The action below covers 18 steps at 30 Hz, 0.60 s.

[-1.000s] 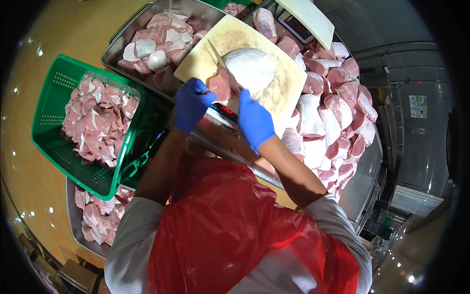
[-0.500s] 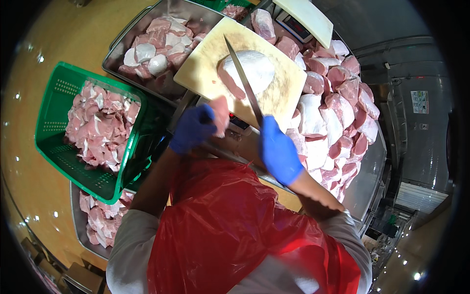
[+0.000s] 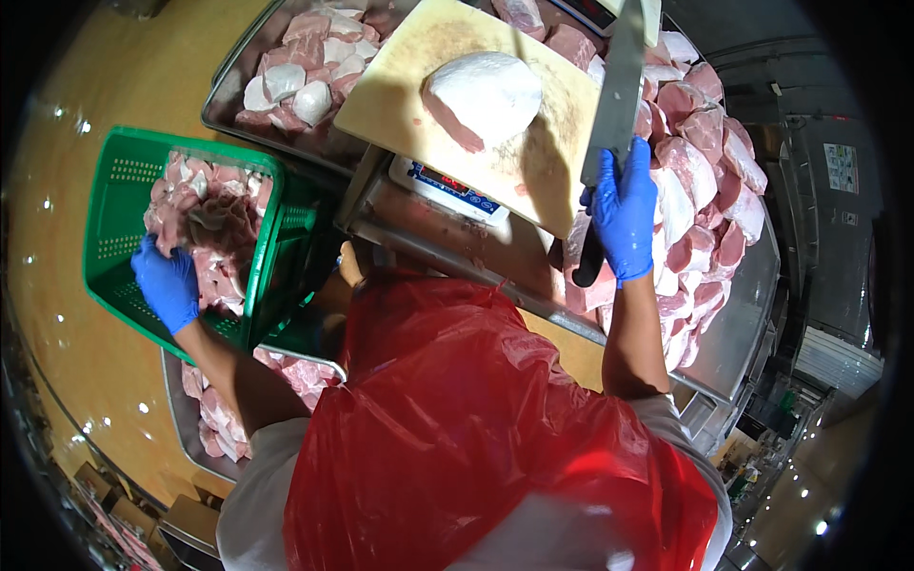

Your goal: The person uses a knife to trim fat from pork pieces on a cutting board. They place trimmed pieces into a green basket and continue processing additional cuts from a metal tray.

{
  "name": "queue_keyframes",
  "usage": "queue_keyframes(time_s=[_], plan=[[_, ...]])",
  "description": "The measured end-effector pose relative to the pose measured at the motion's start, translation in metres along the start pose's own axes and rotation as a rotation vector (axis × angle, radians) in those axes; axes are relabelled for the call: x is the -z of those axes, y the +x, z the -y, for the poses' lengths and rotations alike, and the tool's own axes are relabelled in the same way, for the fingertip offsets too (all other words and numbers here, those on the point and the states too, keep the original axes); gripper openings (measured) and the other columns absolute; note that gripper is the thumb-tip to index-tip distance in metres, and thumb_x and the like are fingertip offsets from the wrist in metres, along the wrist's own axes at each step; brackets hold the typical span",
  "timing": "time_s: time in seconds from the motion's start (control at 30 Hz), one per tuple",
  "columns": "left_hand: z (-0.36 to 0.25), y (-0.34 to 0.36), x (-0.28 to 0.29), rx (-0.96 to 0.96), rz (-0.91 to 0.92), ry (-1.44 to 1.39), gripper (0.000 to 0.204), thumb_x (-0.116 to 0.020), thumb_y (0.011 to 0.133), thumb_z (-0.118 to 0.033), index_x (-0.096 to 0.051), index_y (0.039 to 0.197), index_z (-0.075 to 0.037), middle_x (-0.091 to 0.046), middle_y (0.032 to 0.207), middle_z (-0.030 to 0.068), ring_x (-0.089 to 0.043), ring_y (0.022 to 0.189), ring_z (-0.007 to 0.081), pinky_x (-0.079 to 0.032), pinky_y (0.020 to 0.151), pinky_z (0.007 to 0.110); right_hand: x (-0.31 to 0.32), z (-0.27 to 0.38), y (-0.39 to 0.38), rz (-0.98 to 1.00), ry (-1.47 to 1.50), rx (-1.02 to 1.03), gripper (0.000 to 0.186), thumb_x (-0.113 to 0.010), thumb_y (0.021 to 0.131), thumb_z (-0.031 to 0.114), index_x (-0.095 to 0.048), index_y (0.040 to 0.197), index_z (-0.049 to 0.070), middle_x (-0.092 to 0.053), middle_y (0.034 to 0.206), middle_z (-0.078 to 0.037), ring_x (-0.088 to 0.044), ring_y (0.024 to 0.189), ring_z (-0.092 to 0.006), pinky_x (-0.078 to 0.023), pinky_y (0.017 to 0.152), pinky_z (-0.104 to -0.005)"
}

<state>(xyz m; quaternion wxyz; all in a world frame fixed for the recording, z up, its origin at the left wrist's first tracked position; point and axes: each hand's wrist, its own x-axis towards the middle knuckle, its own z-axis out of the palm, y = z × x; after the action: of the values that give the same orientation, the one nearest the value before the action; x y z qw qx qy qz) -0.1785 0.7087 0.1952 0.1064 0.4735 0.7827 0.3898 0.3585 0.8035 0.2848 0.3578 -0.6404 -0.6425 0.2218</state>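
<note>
My right hand (image 3: 624, 217), in a blue glove, grips a large knife (image 3: 619, 90) by its black handle. Its broad blade points up past the right edge of the cutting board (image 3: 390, 90). On the board rests a big piece of raw meat (image 3: 486, 95) with a white fat cap. My left hand (image 3: 167, 285), also blue-gloved, is inside the green basket (image 3: 100, 228), with finger and thumb apart. Its fingertips reach the pile of meat trimmings (image 3: 224, 214) there; no piece plainly sits in its grasp.
A digital scale (image 3: 452, 190) sits partly beneath the board. Many meat pieces (image 3: 690, 171) are heaped at the right. A metal tub (image 3: 211, 90) at the far left holds cut meat. Another metal tub (image 3: 186, 428) with meat stands below the basket.
My left hand has carried a small meat piece from beside the board into the basket and let it go. My right hand has swung the knife right, off the large piece.
</note>
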Motion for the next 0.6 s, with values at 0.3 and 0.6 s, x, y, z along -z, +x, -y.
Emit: queue_keyframes(time_s=[0.3, 0.6], plan=[[-0.197, 0.014, -0.273, -0.736, 0.383, -0.707, 0.033, -0.065, 0.094, -0.009, -0.059, 0.126, -0.004, -0.061, 0.128, 0.0140, -0.058, 0.120, 0.0308, -0.044, 0.102, 0.037, 0.004, 0.017, -0.016, -0.100, 0.305, 0.028, 0.017, -0.052, 0.104, 0.014, -0.046, 0.110, -0.001, -0.065, 0.074, -0.012, -0.063, 0.057, -0.0148, -0.048, 0.050, -0.0287], [-0.227, -0.096, -0.243, -0.658, 0.243, -0.452, 0.027, -0.066, 0.085, -0.007, -0.062, 0.112, -0.002, -0.059, 0.109, 0.0169, -0.059, 0.101, 0.0337, -0.048, 0.091, 0.042, 0.007, -0.054, -0.060, -0.135, 0.156, -0.129, 0.021, -0.057, 0.103, 0.016, -0.052, 0.111, -0.004, -0.059, 0.072, -0.005, -0.052, 0.063, -0.0100, -0.045, 0.055, -0.0271]])
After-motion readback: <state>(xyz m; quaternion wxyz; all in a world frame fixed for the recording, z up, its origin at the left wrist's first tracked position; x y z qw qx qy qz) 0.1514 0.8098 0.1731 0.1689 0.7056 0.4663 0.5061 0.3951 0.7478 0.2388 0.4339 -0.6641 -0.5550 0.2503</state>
